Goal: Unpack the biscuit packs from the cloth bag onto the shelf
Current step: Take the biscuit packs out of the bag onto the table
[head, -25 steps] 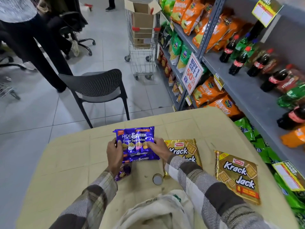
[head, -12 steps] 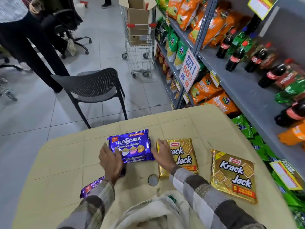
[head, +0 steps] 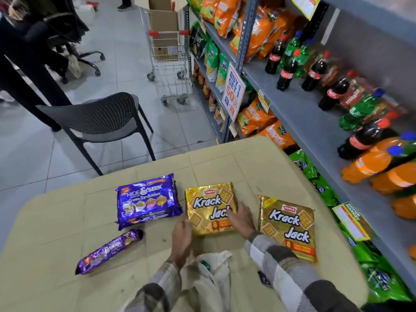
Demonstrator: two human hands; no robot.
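Just right of the frame's lower centre, the right hand (head: pixel 240 218) lies flat on the middle Krack Jack pack (head: pixel 209 206), fingers straight and spread over its lower right part, gripping nothing. The left hand (head: pixel 181 237) sits at that pack's lower left corner, fingers loosely bent with nothing seen in them; motion blur hides whether they touch the wrapper. Below and between the two plaid sleeves, the cloth bag (head: pixel 211 278) slumps at the bottom edge of the frame, its mouth crumpled. Further toward the right of the frame a second Krack Jack pack (head: pixel 290 228) lies flat, just beside the right wrist. Toward the left, the purple Hide & Seek pack (head: pixel 146 199) lies close beside the middle pack, and below it a purple roll pack (head: pixel 110 251) lies slanted. All four rest on the tan surface (head: pixel 56 221). Along the right side of the frame runs the grey shelf (head: pixel 315 113) with bottles (head: pixel 286 70) on it, apart from every biscuit pack.
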